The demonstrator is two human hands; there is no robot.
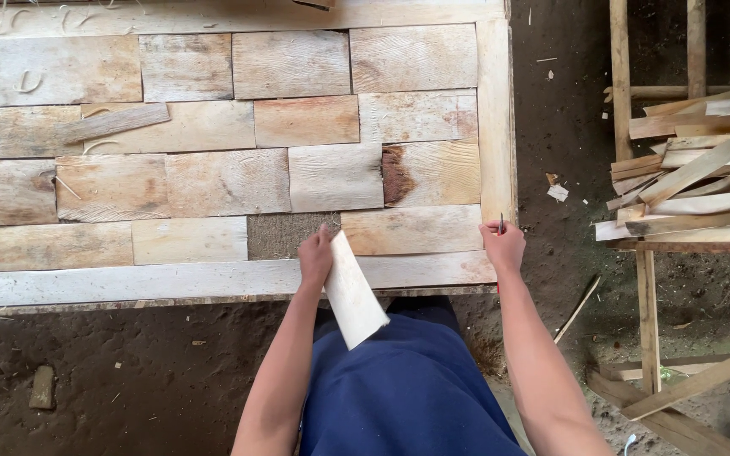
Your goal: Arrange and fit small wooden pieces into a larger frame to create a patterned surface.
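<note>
Bare, dark dirt floor (111,380) lies under and around a wide wooden panel (213,279) set low in front of the person, whose blue-clad lap fills the bottom middle of the view. The panel is a frame of long pale boards filled with rows of short flat wood blocks (289,63) laid like bricks. In the row nearest the panel's near edge, 1 gap (276,236) is unfilled and shows a rough brown backing.

The left hand (315,257) rests at the near edge of the panel, just right of that gap, and grips a loose pale wood piece (352,291) by its upper end. The piece slants down and to the right, off the panel's near edge and over the lap, so most of it hangs clear of the panel.

The right hand (504,247) sits near the panel's near right corner, well apart from the wood piece, with its fingers closed around a thin dark pencil-like tool (501,223) that points up along the right frame board.

Off the right edge of the panel, a rough wooden rack (644,304) carries a heap of offcut slats (678,190).
</note>
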